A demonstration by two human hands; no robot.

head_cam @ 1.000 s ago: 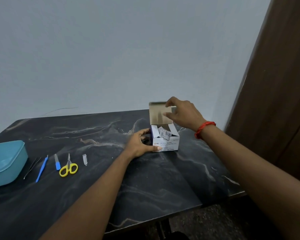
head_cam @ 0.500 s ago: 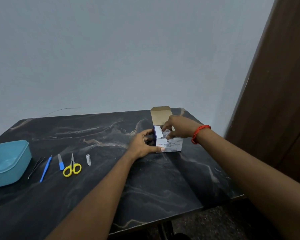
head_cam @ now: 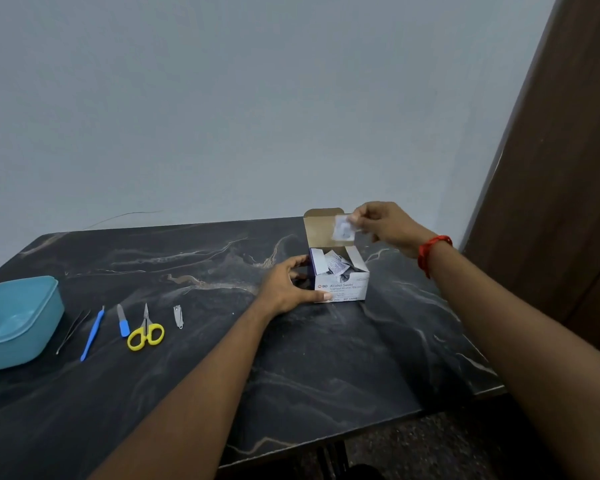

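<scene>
A small white box of alcohol swabs (head_cam: 343,289) stands on the dark marbled table (head_cam: 291,368) at the back right, its lid flap up and several sachets showing inside. My left hand (head_cam: 284,285) grips the box's left side, thumb along its front. My right hand (head_cam: 385,225) is raised above the box and pinches one small white swab sachet (head_cam: 343,230) in front of the open lid.
At the table's left stands a teal plastic tub (head_cam: 18,320). Beside it lie tweezers (head_cam: 72,330), a blue-handled tool (head_cam: 92,332), a small file with a blue grip (head_cam: 123,320), yellow-handled scissors (head_cam: 146,332) and a nail clipper (head_cam: 178,317). A brown door (head_cam: 561,202) is at right.
My right hand went from the lid down into the box, then rose out of it with a sachet pinched in its fingers. My left hand stayed on the box.
</scene>
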